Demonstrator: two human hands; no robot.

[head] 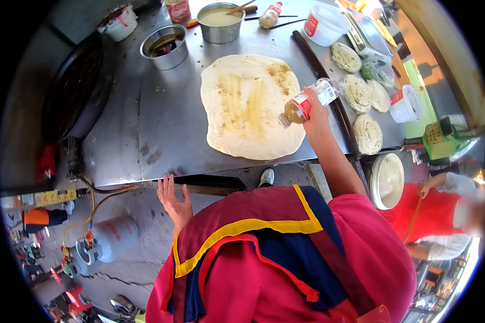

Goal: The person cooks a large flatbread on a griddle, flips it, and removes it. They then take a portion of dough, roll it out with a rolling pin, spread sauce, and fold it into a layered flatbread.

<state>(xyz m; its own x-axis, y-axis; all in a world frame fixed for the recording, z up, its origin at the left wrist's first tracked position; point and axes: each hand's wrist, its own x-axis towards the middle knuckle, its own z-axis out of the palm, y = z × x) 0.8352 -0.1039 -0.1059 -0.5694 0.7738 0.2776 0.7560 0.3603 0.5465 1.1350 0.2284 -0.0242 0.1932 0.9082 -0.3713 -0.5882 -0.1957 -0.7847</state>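
Observation:
A rolled-out sheet of dough (246, 121) lies on the steel worktop (169, 121), streaked with oil and sprinkled with brown powder, thickest at its upper right. Over its right edge, my right hand (317, 109) grips a plastic bottle (299, 108) with a red label, tilted with its mouth down to the left; brownish powder fills its lower end. My left hand (174, 202) holds nothing, fingers spread, at the worktop's front edge. To the right of the dough lies a long dark rolling pin (339, 105). Coiled dough rounds (356, 93) sit beyond it.
At the back stand a steel pot of pale batter (220, 24), a steel bowl of oil (164, 46) and a white tub (326, 24). A large dark pan (76, 89) is at left. A gas cylinder (109, 242) stands below left. Another person in a red apron (424, 210) is at right.

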